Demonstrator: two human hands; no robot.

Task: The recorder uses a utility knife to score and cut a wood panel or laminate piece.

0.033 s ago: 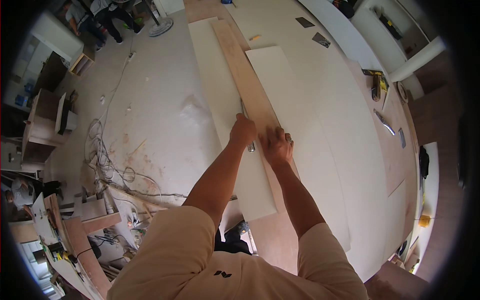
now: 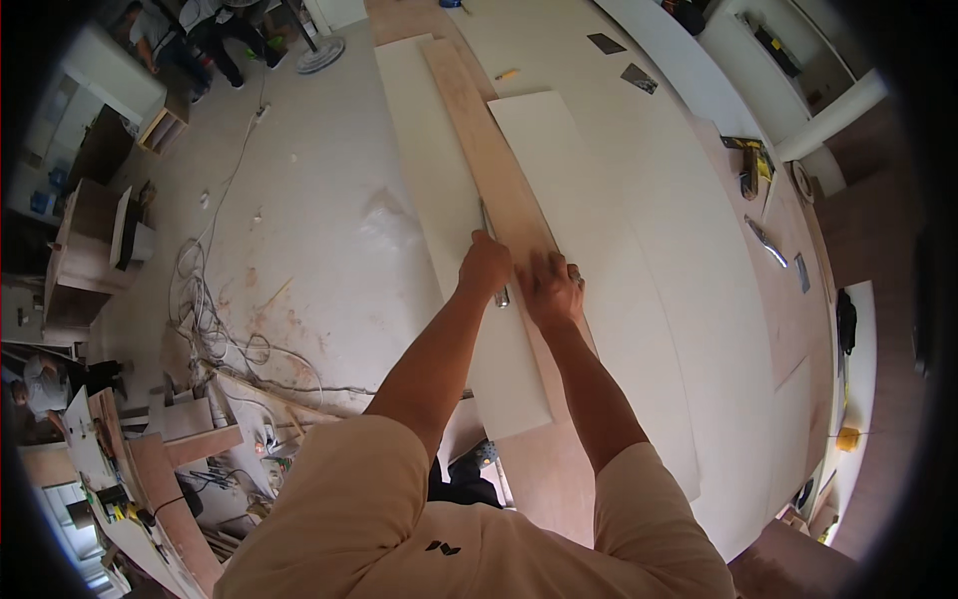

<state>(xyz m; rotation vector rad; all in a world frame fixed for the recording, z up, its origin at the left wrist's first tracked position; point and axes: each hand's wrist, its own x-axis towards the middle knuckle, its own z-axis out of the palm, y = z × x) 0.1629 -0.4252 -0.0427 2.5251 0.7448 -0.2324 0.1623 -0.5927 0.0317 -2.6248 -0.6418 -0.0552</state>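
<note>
My left hand point(image 2: 485, 265) is closed round a slim silver utility knife point(image 2: 502, 299), with its far tip lying along the left edge of a long plywood strip point(image 2: 496, 180). The strip rests on a long pale sheet point(image 2: 424, 130). Close beside it, my right hand point(image 2: 554, 290) presses down on the strip with bent, spread fingers and wears a ring. The fingertips are slightly blurred, and the blade's contact with the sheet is too small to make out.
A second pale sheet point(image 2: 539, 115) lies right of the strip. On the right side are another knife point(image 2: 766, 241) and a yellow-black tool point(image 2: 750, 165). Coiled cables point(image 2: 205, 319) lie on the floor at left. People point(image 2: 210, 40) are at the far left.
My left hand and the knife have shifted very slightly toward me. My right hand stays in place on the plywood strip.
</note>
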